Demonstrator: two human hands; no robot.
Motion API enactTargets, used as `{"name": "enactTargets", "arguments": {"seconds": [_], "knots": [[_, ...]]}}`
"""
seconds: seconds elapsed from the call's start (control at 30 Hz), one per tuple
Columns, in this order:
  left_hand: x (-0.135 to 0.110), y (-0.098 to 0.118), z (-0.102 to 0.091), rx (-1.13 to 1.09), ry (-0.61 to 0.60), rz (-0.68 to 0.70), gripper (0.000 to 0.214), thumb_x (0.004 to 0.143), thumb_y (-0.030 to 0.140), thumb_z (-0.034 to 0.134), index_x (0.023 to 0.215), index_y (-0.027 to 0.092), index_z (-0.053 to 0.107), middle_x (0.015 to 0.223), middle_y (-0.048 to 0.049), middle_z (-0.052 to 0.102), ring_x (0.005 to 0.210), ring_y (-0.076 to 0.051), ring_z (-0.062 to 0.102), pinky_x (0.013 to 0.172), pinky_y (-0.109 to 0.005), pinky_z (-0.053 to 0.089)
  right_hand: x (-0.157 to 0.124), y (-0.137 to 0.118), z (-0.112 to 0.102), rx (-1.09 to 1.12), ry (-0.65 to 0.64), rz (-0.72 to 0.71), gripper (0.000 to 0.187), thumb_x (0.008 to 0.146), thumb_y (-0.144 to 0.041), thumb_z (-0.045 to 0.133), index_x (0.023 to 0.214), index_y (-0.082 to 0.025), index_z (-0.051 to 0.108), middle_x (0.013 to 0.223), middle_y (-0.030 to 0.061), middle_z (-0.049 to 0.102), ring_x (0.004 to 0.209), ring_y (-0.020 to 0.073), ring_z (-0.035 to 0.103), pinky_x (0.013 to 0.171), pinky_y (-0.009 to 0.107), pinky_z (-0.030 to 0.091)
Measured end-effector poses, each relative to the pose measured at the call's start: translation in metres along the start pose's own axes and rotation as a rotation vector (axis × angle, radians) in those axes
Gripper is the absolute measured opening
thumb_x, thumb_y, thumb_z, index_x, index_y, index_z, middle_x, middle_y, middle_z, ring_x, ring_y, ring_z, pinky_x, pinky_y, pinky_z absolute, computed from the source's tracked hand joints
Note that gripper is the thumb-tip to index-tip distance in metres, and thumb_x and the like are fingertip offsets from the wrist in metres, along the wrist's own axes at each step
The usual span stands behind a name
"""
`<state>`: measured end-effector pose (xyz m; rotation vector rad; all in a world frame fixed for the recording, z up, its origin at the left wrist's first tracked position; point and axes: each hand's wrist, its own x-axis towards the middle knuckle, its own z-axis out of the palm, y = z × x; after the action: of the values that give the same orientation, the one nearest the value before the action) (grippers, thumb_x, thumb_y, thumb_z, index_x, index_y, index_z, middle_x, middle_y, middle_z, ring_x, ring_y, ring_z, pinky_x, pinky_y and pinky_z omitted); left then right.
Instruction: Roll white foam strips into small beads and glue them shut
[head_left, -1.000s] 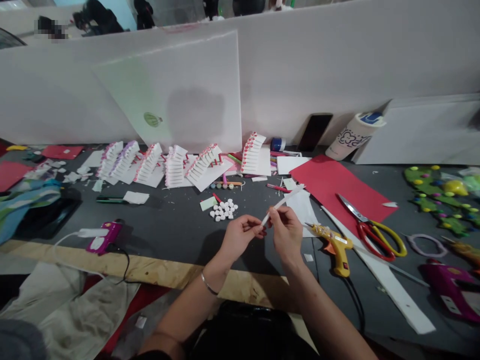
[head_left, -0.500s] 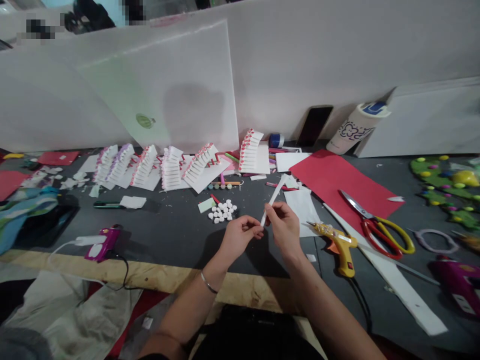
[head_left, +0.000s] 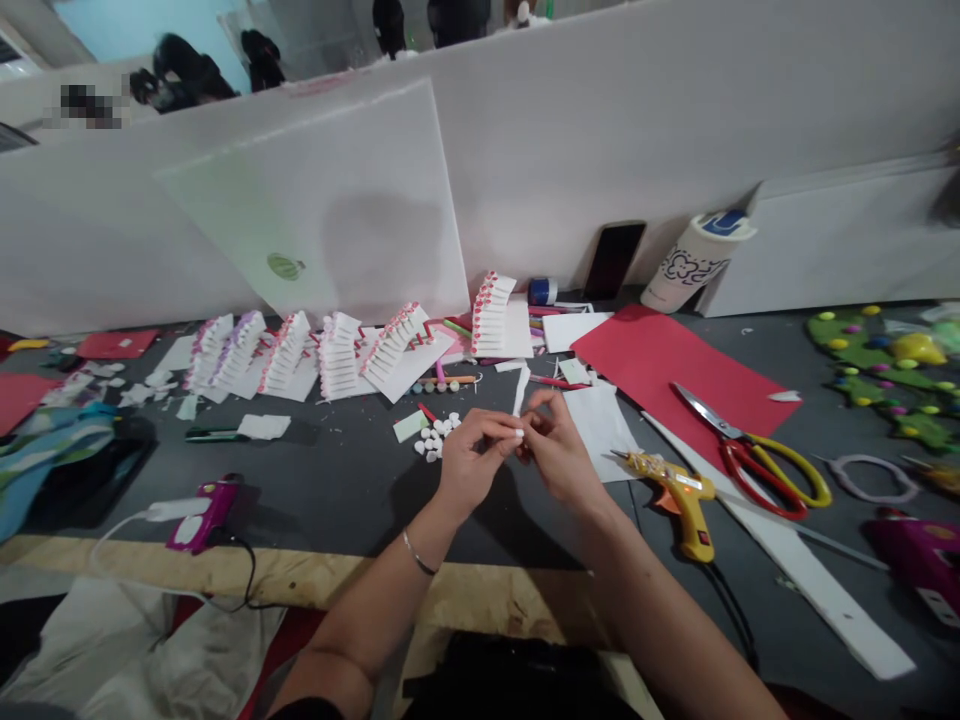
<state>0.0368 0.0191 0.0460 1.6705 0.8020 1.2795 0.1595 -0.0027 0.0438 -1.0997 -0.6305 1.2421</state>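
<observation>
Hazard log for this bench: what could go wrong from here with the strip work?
1. The yellow glue gun lies close to the right hand; its cord runs beside that arm and could snag.
2. The thin white paper strip, pinched between left hand and right, could crease or tear.

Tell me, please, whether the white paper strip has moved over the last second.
Yes. The paper strip has swung left; its tip now stands clear of the white sheet it overlapped before.

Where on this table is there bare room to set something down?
The widest bare patch is dark table between the pink glue gun, the white beads and the left hand. Both hands pinch a paper strip. Crowded: the paper stacks at the back, and the yellow glue gun and scissors beyond the right hand.
</observation>
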Motion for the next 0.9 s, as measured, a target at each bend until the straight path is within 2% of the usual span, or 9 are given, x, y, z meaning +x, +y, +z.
{"name": "enactTargets", "arguments": {"seconds": [0.1, 0.2, 0.3, 0.37, 0.5, 0.6, 0.67, 0.73, 0.9], "knots": [[0.012, 0.004, 0.005, -0.180, 0.102, -0.200, 0.015, 0.076, 0.032, 0.077, 0.071, 0.019, 0.069, 0.087, -0.0040, 0.071, 0.075, -0.014, 0.065, 0.069, -0.028, 0.054, 0.005, -0.012, 0.005, -0.026, -0.095, -0.039, 0.031, 0.073, -0.041, 0.071, 0.082, -0.025, 0.046, 0.057, -0.0110, 0.049, 0.045, 0.0078, 0.046, 0.043, 0.020, 0.034], [0.030, 0.010, 0.009, -0.338, 0.230, -0.359, 0.022, 0.066, 0.034, 0.082, 0.068, 0.017, 0.067, 0.088, -0.0034, 0.071, 0.071, -0.012, 0.064, 0.062, -0.024, 0.052, 0.010, -0.021, 0.007, -0.166, -0.149, -0.127, 0.025, 0.082, -0.046, 0.063, 0.084, -0.022, 0.057, 0.062, -0.0063, 0.053, 0.052, 0.0101, 0.050, 0.050, 0.024, 0.041], [0.047, 0.016, 0.007, -0.471, 0.329, -0.425, 0.028, 0.058, 0.034, 0.086, 0.068, 0.016, 0.067, 0.079, -0.0012, 0.070, 0.063, -0.009, 0.059, 0.056, -0.019, 0.046, 0.011, -0.027, 0.008, -0.401, -0.183, -0.250, 0.025, 0.090, -0.043, 0.053, 0.095, -0.020, 0.063, 0.066, -0.0027, 0.057, 0.057, 0.0128, 0.053, 0.058, 0.027, 0.044], [0.054, 0.019, 0.005, -0.538, 0.360, -0.454, 0.030, 0.055, 0.033, 0.088, 0.070, 0.016, 0.068, 0.068, 0.0017, 0.066, 0.057, -0.005, 0.054, 0.054, -0.017, 0.042, 0.011, -0.031, 0.009, -0.548, -0.174, -0.360, 0.023, 0.091, -0.039, 0.054, 0.098, -0.020, 0.065, 0.071, -0.0008, 0.060, 0.061, 0.0137, 0.054, 0.060, 0.028, 0.044], [0.058, 0.021, 0.002, -0.622, 0.376, -0.494, 0.034, 0.051, 0.033, 0.090, 0.071, 0.015, 0.069, 0.062, 0.0047, 0.062, 0.053, -0.002, 0.046, 0.052, -0.015, 0.037, 0.013, -0.042, 0.010, -0.794, -0.066, -0.626, 0.018, 0.089, -0.036, 0.059, 0.083, -0.022, 0.068, 0.074, 0.0014, 0.058, 0.066, 0.0162, 0.053, 0.062, 0.029, 0.043], [0.057, 0.022, 0.001, -0.624, 0.364, -0.502, 0.034, 0.053, 0.034, 0.090, 0.072, 0.015, 0.070, 0.062, 0.0045, 0.061, 0.053, -0.003, 0.045, 0.052, -0.016, 0.035, 0.015, -0.047, 0.011, -0.903, -0.030, -0.780, 0.016, 0.091, -0.031, 0.057, 0.080, -0.022, 0.065, 0.085, 0.0051, 0.062, 0.083, 0.0202, 0.057, 0.074, 0.032, 0.045], [0.057, 0.021, 0.000, -0.627, 0.341, -0.503, 0.034, 0.053, 0.035, 0.090, 0.073, 0.014, 0.071, 0.064, 0.0034, 0.062, 0.054, -0.003, 0.044, 0.052, -0.017, 0.034, 0.017, -0.046, 0.011, -0.893, -0.087, -0.780, 0.015, 0.093, -0.028, 0.052, 0.084, -0.022, 0.062, 0.088, 0.0055, 0.064, 0.084, 0.0194, 0.059, 0.075, 0.031, 0.045], [0.057, 0.021, -0.001, -0.637, 0.324, -0.489, 0.034, 0.053, 0.035, 0.090, 0.072, 0.014, 0.071, 0.066, 0.0025, 0.064, 0.055, -0.003, 0.044, 0.053, -0.017, 0.035, 0.017, -0.044, 0.011, -0.853, -0.130, -0.708, 0.014, 0.095, -0.026, 0.047, 0.088, -0.022, 0.059, 0.081, 0.0030, 0.063, 0.072, 0.0162, 0.058, 0.066, 0.028, 0.045], [0.056, 0.023, -0.001, -0.625, 0.327, -0.469, 0.030, 0.057, 0.033, 0.088, 0.072, 0.016, 0.068, 0.069, 0.0029, 0.064, 0.059, -0.004, 0.049, 0.059, -0.018, 0.041, 0.014, -0.041, 0.017, -0.769, -0.084, -0.628, 0.017, 0.093, -0.028, 0.049, 0.107, -0.021, 0.056, 0.069, -0.0022, 0.061, 0.056, 0.0130, 0.055, 0.054, 0.024, 0.042]]}}
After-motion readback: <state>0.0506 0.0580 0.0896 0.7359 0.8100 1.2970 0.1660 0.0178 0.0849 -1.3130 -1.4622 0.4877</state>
